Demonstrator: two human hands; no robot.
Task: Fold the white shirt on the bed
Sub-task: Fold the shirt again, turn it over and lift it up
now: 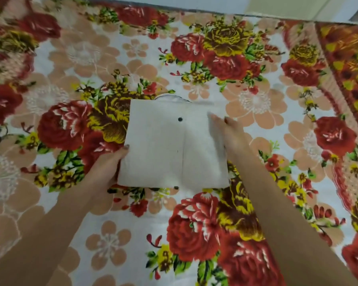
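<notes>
White shirt (pixel 172 145) folded on floral bedspread (pixel 256 104); hands (pixel 105 166) (pixel 227 131) gripping side edges.

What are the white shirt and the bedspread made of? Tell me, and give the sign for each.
White shirt: looks like thin woven cloth, matte; it holds flat folds and a crisp center placket, with a dark, probably plastic button. Floral bedspread: seemingly a plush printed blanket with slight sheen; the flower outlines look embossed. Neither fibre is certain.
</notes>
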